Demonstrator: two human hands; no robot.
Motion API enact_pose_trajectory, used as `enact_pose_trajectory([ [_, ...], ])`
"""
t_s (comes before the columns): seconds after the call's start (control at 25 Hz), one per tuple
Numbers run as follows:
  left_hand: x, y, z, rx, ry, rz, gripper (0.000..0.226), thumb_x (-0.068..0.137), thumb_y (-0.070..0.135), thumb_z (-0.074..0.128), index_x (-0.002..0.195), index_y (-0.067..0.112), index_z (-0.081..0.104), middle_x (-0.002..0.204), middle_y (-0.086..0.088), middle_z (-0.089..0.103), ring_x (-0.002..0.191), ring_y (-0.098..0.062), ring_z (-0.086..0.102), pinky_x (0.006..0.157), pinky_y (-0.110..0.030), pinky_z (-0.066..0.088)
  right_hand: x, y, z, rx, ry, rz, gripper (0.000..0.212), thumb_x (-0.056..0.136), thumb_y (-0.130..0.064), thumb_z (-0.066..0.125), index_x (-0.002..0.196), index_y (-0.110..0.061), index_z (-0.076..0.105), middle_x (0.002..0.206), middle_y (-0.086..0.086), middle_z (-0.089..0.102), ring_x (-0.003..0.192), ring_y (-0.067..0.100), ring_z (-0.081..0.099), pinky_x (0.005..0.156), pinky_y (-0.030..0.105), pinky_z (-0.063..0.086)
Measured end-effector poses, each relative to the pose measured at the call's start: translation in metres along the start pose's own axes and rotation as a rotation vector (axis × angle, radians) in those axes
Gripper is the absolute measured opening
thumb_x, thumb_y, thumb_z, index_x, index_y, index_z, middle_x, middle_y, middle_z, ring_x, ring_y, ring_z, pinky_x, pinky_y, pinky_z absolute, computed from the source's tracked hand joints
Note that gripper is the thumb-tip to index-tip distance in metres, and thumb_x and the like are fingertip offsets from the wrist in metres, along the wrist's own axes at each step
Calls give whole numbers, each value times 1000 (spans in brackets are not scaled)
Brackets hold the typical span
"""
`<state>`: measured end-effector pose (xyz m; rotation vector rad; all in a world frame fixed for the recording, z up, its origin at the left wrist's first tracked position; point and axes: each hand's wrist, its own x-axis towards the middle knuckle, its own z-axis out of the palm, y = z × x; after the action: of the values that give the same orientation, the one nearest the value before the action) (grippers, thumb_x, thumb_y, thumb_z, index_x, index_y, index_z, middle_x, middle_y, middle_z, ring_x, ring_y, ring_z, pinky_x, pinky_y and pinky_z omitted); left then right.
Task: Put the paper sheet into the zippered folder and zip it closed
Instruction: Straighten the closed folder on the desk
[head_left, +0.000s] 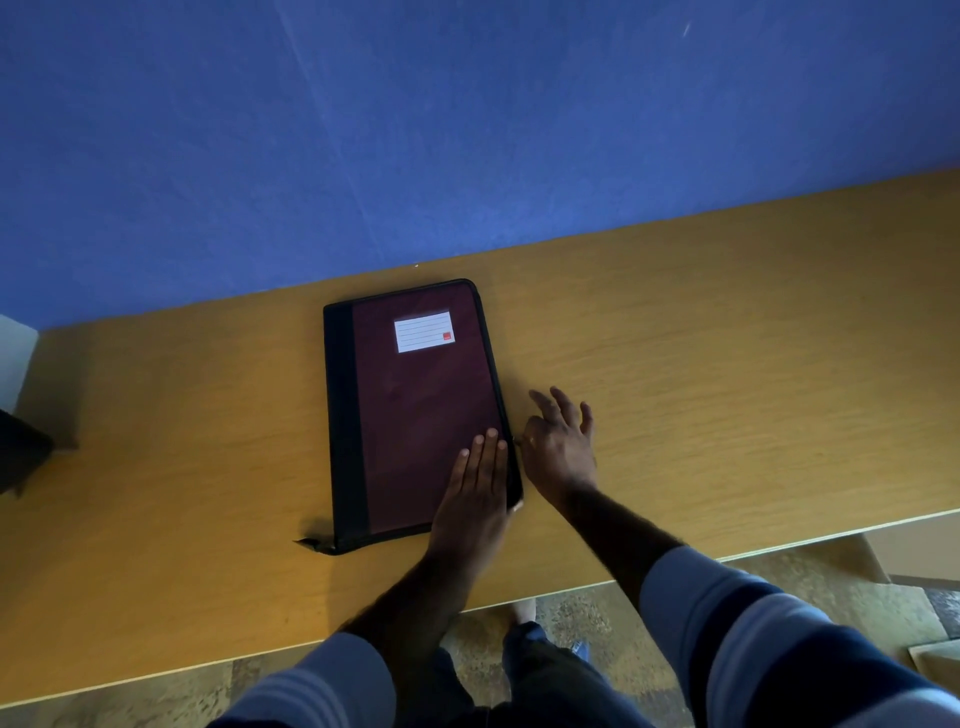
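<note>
A maroon zippered folder (415, 410) with a black spine and a white label lies closed on the wooden table (727, 364). My left hand (475, 493) rests flat on the folder's lower right corner, fingers together. My right hand (558, 447) sits at the folder's right edge, thumb and forefinger pinched on the zipper pull (517, 440), the other fingers spread above the table. A second zipper tab (314, 544) sticks out at the folder's lower left corner. No paper sheet shows.
A blue wall (467, 130) rises behind the table. A dark object (21, 452) sits at the table's left end. The table's near edge runs just in front of my legs, with patterned floor below.
</note>
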<state>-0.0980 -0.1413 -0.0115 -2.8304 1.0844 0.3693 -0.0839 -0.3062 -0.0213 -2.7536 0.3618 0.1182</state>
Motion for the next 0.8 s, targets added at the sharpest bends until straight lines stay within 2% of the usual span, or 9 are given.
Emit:
enact_pose_trajectory([
  [0.16, 0, -2, 1, -27, -24, -13, 80, 102, 43, 29, 159, -2, -5, 167, -24, -10, 157, -37, -1, 128, -49, 6, 35, -1, 0, -31, 8, -30, 13, 94, -28, 61, 99, -20, 70, 159, 4, 41, 154, 26, 19, 122, 62, 14],
  [0.24, -1, -2, 2, -41, -36, -14, 83, 103, 43, 34, 158, 0, -10, 166, -22, -17, 157, -36, -5, 128, -50, 4, 54, -3, -1, -35, 12, -36, 16, 95, -28, 60, 102, -19, 71, 159, 3, 41, 153, 27, 21, 122, 63, 13],
  [0.28, -3, -1, 3, -39, -28, -22, 84, 103, 44, 37, 159, 0, -8, 166, -21, -15, 157, -36, -4, 128, -50, 7, 63, -3, -2, -42, 16, -40, 18, 96, -28, 60, 105, -18, 71, 159, 3, 41, 153, 27, 21, 122, 63, 13],
  [0.4, -4, 0, 2, -22, 9, -71, 85, 99, 48, 49, 159, 0, 13, 167, -20, 6, 156, -32, 13, 124, -47, 27, 92, -7, -7, -71, 40, -53, 23, 96, -29, 58, 109, -16, 71, 159, 3, 42, 152, 27, 24, 121, 62, 14],
  [0.52, -3, 0, 1, -43, 23, -84, 84, 95, 52, 57, 156, 1, 29, 165, -18, 22, 152, -31, 28, 117, -45, 39, 117, -10, -13, -83, 76, -67, 23, 94, -26, 60, 109, -13, 73, 150, 6, 51, 141, 30, 40, 115, 58, 28],
  [0.6, -4, 0, 5, -103, 16, -34, 80, 100, 55, 45, 157, 1, 28, 167, -17, 20, 154, -31, 25, 121, -46, 32, 129, -11, -15, -83, 56, -87, 26, 93, -24, 61, 113, -11, 71, 142, 9, 57, 130, 32, 50, 106, 52, 38],
  [0.68, 2, -8, 4, -162, 13, 11, 78, 105, 60, 26, 160, 4, 20, 170, -15, 8, 157, -31, 13, 124, -48, 17, 136, -10, -15, -61, 26, -110, 27, 93, -22, 61, 116, -10, 68, 132, 10, 61, 120, 32, 56, 98, 49, 43],
  [0.8, 58, -56, -20, -215, 63, -106, 77, 104, 61, 10, 162, 11, 5, 170, -11, -13, 158, -27, -10, 129, -46, 1, 135, -6, -14, -69, 36, -148, 21, 94, -21, 62, 112, -11, 66, 120, 9, 64, 110, 30, 60, 90, 47, 49],
])
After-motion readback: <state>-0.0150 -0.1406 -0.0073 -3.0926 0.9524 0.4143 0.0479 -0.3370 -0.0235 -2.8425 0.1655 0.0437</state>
